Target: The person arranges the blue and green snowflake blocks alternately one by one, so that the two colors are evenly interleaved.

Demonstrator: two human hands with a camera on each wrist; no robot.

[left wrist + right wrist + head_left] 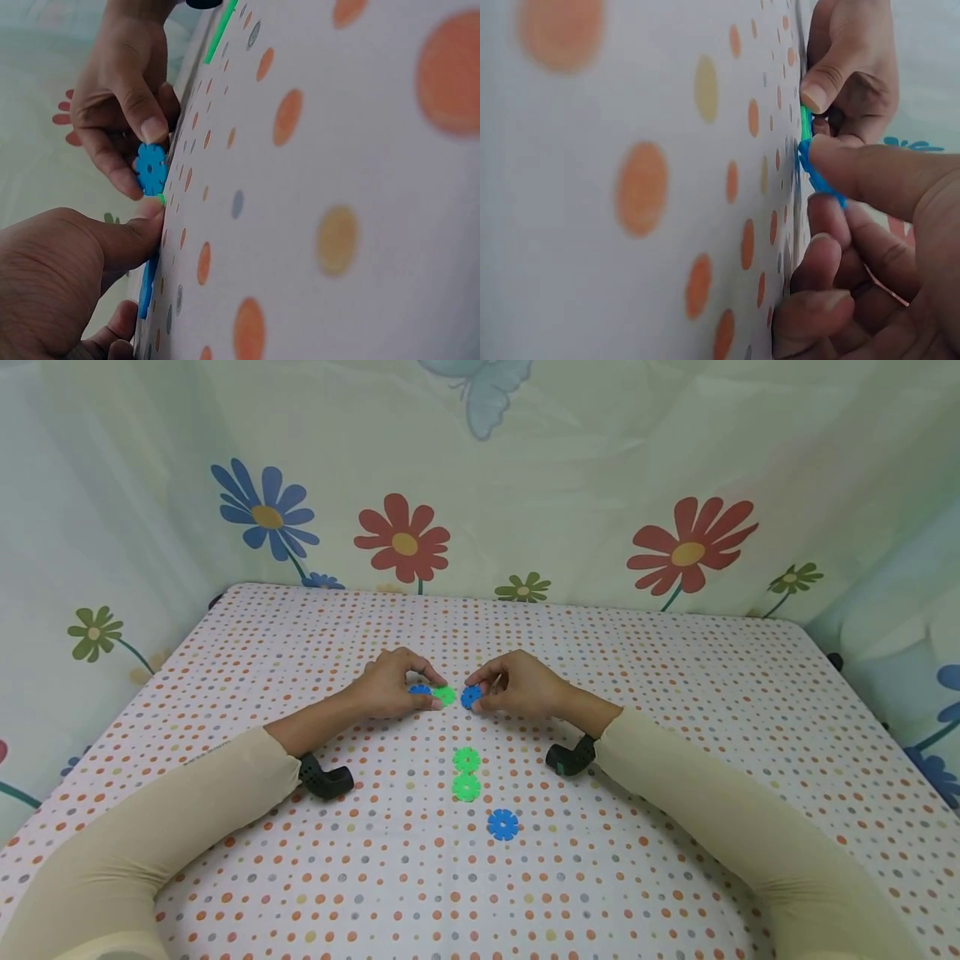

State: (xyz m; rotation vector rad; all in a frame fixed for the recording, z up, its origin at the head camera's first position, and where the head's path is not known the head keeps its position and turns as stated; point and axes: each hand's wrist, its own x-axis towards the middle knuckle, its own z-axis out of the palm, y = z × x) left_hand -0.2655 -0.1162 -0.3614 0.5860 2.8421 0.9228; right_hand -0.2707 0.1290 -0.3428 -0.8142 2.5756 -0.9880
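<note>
My left hand [384, 685] pinches a bright green notched plastic disc [446, 695] between thumb and fingers, close over the table. A blue notched disc [420, 690] sits at the green one's left side, partly behind the left thumb. Facing it, my right hand [525, 683] grips another blue notched disc [470, 697] by its edges with thumb and fingertips. In the left wrist view this blue disc [151, 169] stands tilted up, its lower edge right at the green disc [160, 199]. Most of the green disc is hidden there by the left thumb.
Nearer to me, two green notched discs [467, 773] lie in line, edges meeting. A loose blue disc [502, 825] lies to their right and nearer. The dotted cloth [360, 877] covers the table, with a flower-printed curtain [570, 485] behind. Black wrist-worn pieces [326, 778] hang at both cuffs.
</note>
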